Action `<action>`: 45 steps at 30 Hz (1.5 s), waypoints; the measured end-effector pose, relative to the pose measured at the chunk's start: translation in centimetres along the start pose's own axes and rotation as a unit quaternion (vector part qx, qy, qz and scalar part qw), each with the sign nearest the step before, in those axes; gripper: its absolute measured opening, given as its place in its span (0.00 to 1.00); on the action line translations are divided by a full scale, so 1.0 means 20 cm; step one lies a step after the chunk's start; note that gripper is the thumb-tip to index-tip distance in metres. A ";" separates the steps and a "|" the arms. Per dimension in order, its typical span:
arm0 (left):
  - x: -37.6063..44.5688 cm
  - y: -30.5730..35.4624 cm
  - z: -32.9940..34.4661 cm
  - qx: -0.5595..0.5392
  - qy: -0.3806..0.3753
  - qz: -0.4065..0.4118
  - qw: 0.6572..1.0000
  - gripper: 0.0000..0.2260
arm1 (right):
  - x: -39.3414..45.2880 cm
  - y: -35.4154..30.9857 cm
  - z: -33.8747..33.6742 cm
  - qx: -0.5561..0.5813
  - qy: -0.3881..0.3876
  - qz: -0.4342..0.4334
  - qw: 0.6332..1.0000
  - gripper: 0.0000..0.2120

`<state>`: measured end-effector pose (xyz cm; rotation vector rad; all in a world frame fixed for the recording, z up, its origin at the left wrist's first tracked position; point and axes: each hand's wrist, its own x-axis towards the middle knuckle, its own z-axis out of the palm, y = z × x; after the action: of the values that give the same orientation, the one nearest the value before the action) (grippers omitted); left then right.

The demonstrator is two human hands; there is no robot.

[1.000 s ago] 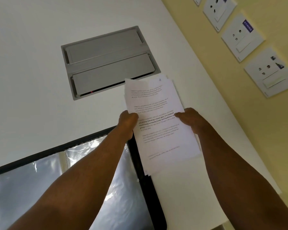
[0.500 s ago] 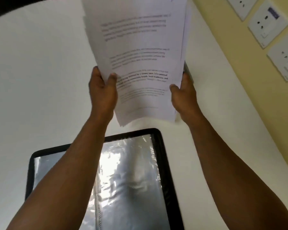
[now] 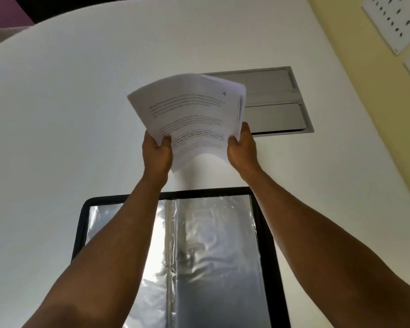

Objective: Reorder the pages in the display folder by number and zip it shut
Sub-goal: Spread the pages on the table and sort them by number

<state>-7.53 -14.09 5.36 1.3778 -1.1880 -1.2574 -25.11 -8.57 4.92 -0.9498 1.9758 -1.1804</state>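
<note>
A stack of several white printed pages (image 3: 189,114) is held in the air above the white table, bowed upward, with a small number in the top right corner of the top sheet. My left hand (image 3: 157,152) grips the stack's lower left edge, thumb on top. My right hand (image 3: 242,147) grips its lower right edge. Below my arms the black-edged display folder (image 3: 213,245) lies open on the table, its clear plastic sleeves glinting and holding no paper that I can see. My forearms cover part of the folder's left and right sides.
The white table (image 3: 69,114) has a rounded far edge. A grey recessed cable box (image 3: 277,102) with two lids is set into it behind the pages. A yellow wall (image 3: 355,43) with white socket plates (image 3: 391,20) runs along the right.
Both hands lifted the page stack off the table, raised it high, and now hold it lower and further away. The view has shifted, so the folder sits centred beneath my arms.
</note>
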 end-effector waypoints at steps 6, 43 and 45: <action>0.32 0.08 -0.24 0.026 0.002 -0.065 0.998 0.15 | 0.11 -0.14 0.13 0.072 -0.003 -0.010 0.997 0.08; -0.49 -0.60 -1.19 0.523 0.127 -0.114 0.835 0.30 | -0.75 0.72 0.15 -0.356 0.047 -0.086 0.930 0.24; -0.60 -0.59 -1.20 0.515 0.141 -0.190 0.824 0.27 | -0.89 0.77 0.12 -0.407 -0.003 -0.058 0.911 0.30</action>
<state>16.98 -0.34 -2.76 2.5904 -1.4829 -0.5428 -17.59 10.37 -7.17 -1.4734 2.4717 -0.3512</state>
